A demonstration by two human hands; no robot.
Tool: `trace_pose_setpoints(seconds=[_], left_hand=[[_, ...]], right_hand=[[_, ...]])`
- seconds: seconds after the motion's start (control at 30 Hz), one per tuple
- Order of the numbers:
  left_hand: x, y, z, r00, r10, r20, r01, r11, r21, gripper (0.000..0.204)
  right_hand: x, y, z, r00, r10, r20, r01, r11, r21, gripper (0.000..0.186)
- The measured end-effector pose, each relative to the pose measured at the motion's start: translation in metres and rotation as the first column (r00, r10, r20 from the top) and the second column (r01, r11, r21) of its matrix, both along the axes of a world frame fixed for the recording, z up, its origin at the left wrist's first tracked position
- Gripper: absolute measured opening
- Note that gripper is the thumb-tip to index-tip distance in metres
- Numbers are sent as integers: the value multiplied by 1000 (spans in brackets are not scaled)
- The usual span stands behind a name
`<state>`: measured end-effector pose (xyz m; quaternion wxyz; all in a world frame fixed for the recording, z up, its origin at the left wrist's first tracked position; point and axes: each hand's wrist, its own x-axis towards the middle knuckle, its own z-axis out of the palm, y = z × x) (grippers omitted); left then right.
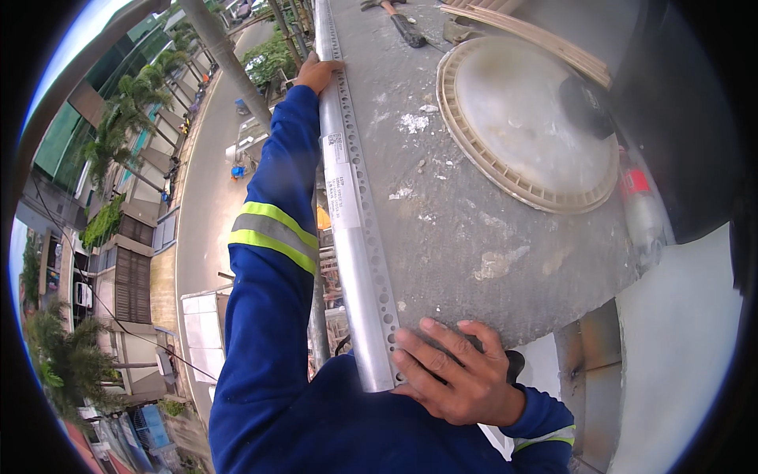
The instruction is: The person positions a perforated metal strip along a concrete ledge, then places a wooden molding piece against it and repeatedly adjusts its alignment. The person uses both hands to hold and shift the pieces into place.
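Note:
A long silvery metal corner bead (347, 253) with a rounded face and a perforated flange lies along the left edge of a rough concrete ledge (442, 261). It carries a white printed label. At its far part, my left hand (317, 73) grips it, thumb across the flange and the other fingers partly hidden over the outer side. My right hand (458, 375) rests at the near end, its fingers stretched out and apart by the holed flange. Both arms wear blue sleeves with reflective bands.
A round translucent lid (533, 122) lies on the ledge, with a plastic bottle (641, 209) beside it. A hammer (403, 24) and wooden strips (537, 39) are at the far end. Beyond the left edge is a drop to a street (209, 197); a metal pole (225, 59) stands there.

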<state>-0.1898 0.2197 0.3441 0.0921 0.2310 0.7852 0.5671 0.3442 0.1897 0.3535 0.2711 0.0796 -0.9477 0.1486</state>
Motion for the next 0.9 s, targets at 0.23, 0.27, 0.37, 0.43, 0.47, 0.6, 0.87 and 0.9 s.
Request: trace_pose_setpoints(seconds=[0.23, 0.27, 0.37, 0.43, 0.47, 0.6, 0.87, 0.9], left_hand=[[-2, -1, 1, 995, -77, -66, 83, 992, 95, 40], [1, 0, -1, 999, -4, -44, 9, 993, 116, 37], [0, -1, -2, 999, 26, -27, -25, 999, 36, 51], [-8, -2, -1, 1000, 9, 10, -8, 998, -66, 49], [-11, -3, -3, 999, 0, -35, -3, 996, -85, 45], [-19, -5, -11, 975, -57, -215, 30, 992, -125, 29], [-6, -3, -4, 974, -16, -228, 5, 999, -51, 34], [-4, -3, 0, 971, -11, -240, -13, 995, -97, 35]], right_hand=[[1, 1, -1, 1000, -11, 28, 11, 1000, 2, 36], [1, 1, -1, 1000, -11, 23, 11, 1000, 9, 36], [0, 1, -2, 1000, -19, 11, 19, 1000, 2, 36], [0, 1, -2, 1000, -23, 6, 23, 1000, -5, 35], [0, 0, -3, 1000, -24, 4, 24, 1000, -5, 35], [0, 0, -4, 999, -36, 9, 36, 999, -9, 34], [-4, -2, -3, 998, -63, 2, 63, 998, 11, 23], [-4, -2, -2, 998, -64, 9, 64, 998, 25, 25]])
